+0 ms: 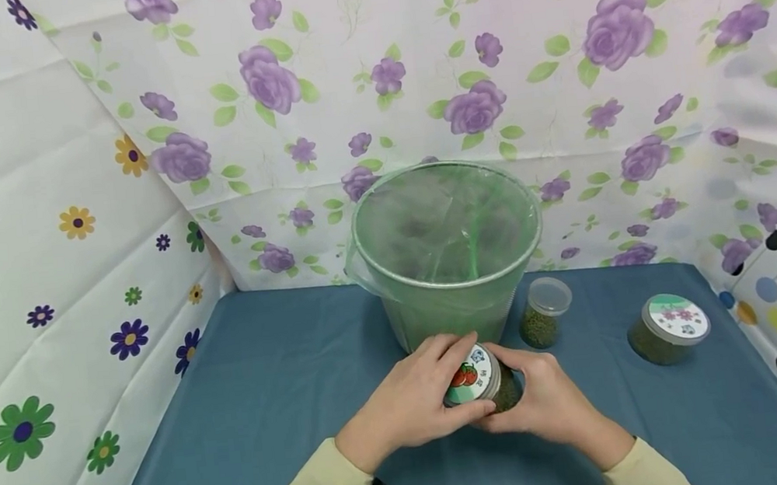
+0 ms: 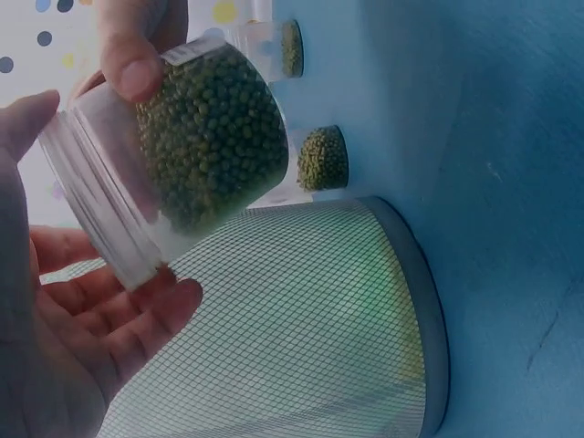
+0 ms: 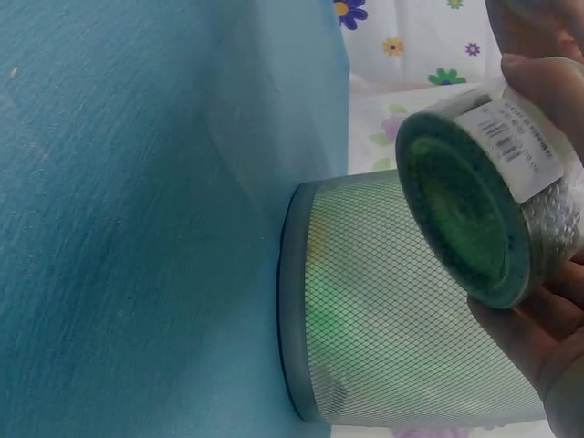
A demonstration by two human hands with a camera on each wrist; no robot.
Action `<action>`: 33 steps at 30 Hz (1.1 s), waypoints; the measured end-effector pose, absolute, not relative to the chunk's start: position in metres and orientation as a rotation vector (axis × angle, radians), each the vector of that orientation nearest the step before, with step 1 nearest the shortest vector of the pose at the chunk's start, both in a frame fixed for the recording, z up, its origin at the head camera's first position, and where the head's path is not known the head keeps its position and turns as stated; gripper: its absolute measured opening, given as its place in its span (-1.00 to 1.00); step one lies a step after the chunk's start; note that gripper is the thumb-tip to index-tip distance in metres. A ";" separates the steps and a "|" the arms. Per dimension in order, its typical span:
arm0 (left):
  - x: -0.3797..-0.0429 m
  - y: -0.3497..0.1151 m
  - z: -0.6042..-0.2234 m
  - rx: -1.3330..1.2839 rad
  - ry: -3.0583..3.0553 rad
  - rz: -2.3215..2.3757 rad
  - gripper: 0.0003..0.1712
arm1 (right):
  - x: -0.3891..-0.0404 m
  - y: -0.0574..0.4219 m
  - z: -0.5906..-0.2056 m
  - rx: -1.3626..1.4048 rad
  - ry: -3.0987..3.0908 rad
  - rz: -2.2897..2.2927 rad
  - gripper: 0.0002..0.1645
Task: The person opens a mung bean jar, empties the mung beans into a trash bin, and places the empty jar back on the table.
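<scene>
A clear screw-top jar (image 2: 214, 137) of small green beans is between my two hands, tilted above the blue table in front of the bin. My left hand (image 1: 414, 400) grips its lid (image 1: 468, 379), which carries a green and white label with red fruit. Around the jar's body (image 1: 507, 391) my right hand (image 1: 551, 398) curls, thumb and fingers on its sides. In the right wrist view, the jar's round base (image 3: 461, 210) faces the camera, with a white barcode sticker (image 3: 513, 146) on its side.
Behind my hands stands a mesh bin (image 1: 452, 318) lined with a thin green bag. A small clear-lidded jar (image 1: 539, 325) of greenish grains sits at its right. Farther right is a wider jar (image 1: 659, 341) with a flowered lid. Patterned sheets (image 1: 390, 117) enclose the blue table (image 1: 287, 361).
</scene>
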State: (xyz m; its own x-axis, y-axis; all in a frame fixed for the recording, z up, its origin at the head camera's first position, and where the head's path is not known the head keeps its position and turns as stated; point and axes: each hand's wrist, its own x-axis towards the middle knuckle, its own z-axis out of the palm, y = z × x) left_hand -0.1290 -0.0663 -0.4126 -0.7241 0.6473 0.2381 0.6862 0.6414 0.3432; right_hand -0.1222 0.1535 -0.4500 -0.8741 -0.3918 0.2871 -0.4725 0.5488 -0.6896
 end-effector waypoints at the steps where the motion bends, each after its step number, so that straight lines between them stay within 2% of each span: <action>1: -0.128 -0.066 -0.413 -1.120 -2.764 -0.637 -0.11 | -0.122 0.153 -0.450 0.743 -2.676 1.229 -0.05; 17: -0.128 -0.062 -0.417 -1.090 -2.771 -0.564 -0.13 | -0.121 0.151 -0.454 0.653 -2.650 1.089 0.07; 27: -0.128 -0.059 -0.420 -1.073 -2.783 -0.619 -0.15 | -0.121 0.152 -0.458 0.648 -2.620 1.055 0.04; 33: -0.124 -0.053 -0.422 -0.895 -2.846 -0.685 -0.10 | -0.121 0.148 -0.461 0.623 -2.581 0.940 0.05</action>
